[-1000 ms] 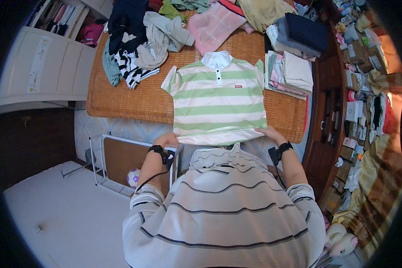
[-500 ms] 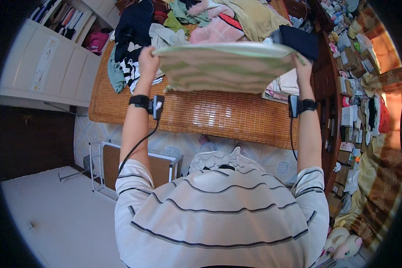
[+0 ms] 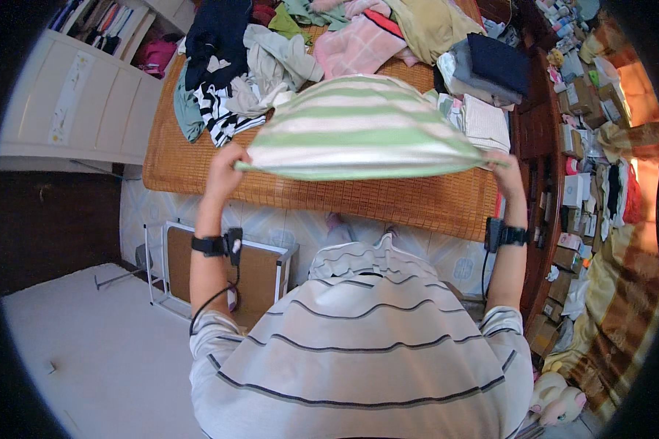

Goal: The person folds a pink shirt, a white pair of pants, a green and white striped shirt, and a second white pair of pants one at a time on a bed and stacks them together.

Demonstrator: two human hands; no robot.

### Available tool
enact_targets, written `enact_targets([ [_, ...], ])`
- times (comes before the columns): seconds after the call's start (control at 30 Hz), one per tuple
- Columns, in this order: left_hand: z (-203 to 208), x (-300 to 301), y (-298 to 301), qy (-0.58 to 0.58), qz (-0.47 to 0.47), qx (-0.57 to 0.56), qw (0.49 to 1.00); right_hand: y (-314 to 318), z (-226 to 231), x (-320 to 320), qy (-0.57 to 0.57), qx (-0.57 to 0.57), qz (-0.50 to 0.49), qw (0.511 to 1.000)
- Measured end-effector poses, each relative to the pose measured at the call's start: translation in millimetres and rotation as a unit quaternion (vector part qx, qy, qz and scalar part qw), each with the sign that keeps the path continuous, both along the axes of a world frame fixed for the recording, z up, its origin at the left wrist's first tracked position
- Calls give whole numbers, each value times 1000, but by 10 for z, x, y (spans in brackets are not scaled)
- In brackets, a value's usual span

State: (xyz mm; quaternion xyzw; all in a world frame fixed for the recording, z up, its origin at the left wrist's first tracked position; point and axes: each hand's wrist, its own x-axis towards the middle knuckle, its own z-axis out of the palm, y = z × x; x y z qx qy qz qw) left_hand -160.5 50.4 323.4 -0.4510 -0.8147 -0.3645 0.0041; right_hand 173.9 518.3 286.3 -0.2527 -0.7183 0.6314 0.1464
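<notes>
Here we are, both hands up over the bamboo mat (image 3: 329, 196), and the green-and-white striped polo shirt (image 3: 359, 124) stretches right across between them! The left hand (image 3: 228, 172) has its fingers closed on one corner of the near edge; over on the other side, the right hand (image 3: 505, 174) pinches the opposite corner. That near edge sags a little in the middle, while the fabric behind it domes up, a touch blurred, above the mat; whether its far side touches down, I can't tell. Off to the left lies a crumpled black-and-white striped garment (image 3: 220, 117), right by a pale grey garment (image 3: 278, 58). Beyond the shirt, there's a pink checked cloth (image 3: 362, 44). And over to the right, near that right hand, sits a folded white cloth (image 3: 485, 126), with a folded navy garment (image 3: 498, 62) on the pile behind.
</notes>
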Motion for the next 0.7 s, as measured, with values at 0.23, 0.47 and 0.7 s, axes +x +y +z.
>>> enact_targets([
  [0.23, -1447, 686, -352, -208, -41, -127, 969, -525, -913, 489, -173, -53, 53, 982],
  [0.47, -2273, 1375, -480, -285, -16, -252, 925, -909, -1881, 793, -246, -92, 54, 963],
  [0.7, -2678, 1789, -856, -344, 26, -281, 896, -991, -2337, 1011, -311, -56, 96, 944],
])
